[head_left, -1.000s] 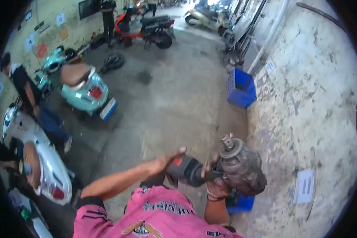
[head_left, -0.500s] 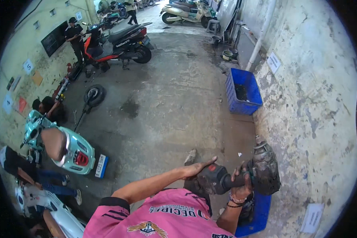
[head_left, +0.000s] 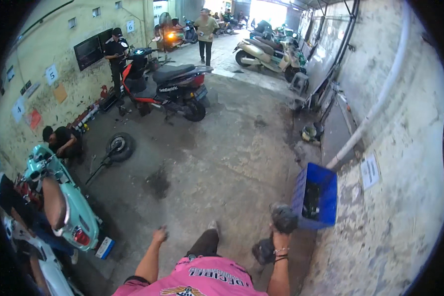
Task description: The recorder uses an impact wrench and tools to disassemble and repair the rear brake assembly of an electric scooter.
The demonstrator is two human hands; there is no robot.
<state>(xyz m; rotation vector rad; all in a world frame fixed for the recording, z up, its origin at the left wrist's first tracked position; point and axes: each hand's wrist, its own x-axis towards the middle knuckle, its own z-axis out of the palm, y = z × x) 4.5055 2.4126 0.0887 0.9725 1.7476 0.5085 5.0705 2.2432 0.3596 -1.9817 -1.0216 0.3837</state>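
My right hand [head_left: 280, 240] grips a dark, worn cordless power tool [head_left: 284, 219] by its handle. Its rounded head points forward, and its blocky base [head_left: 263, 251] hangs to the left of my wrist. Which kind of driver or wrench it is, I cannot make out. At my left side, my left hand [head_left: 160, 234] hangs low over the floor, apart from everything. Its fingers look loose and slightly blurred, with nothing visible in them. Just beyond the tool stands a blue plastic crate [head_left: 300, 187] with dark contents, against the right wall.
A mint-green scooter [head_left: 79, 212] and a white one [head_left: 54, 266] stand at left, with people beside them. A loose wheel [head_left: 120, 146] lies on the concrete floor [head_left: 222, 172]. Farther off are a red-and-black scooter [head_left: 172, 89], a standing person [head_left: 205, 34] and more parked scooters [head_left: 261, 54].
My left hand has left the tool's base and dropped to my left side. The tool has swung lower in my right hand. The far blue crate is nearer, and my view has tilted up.
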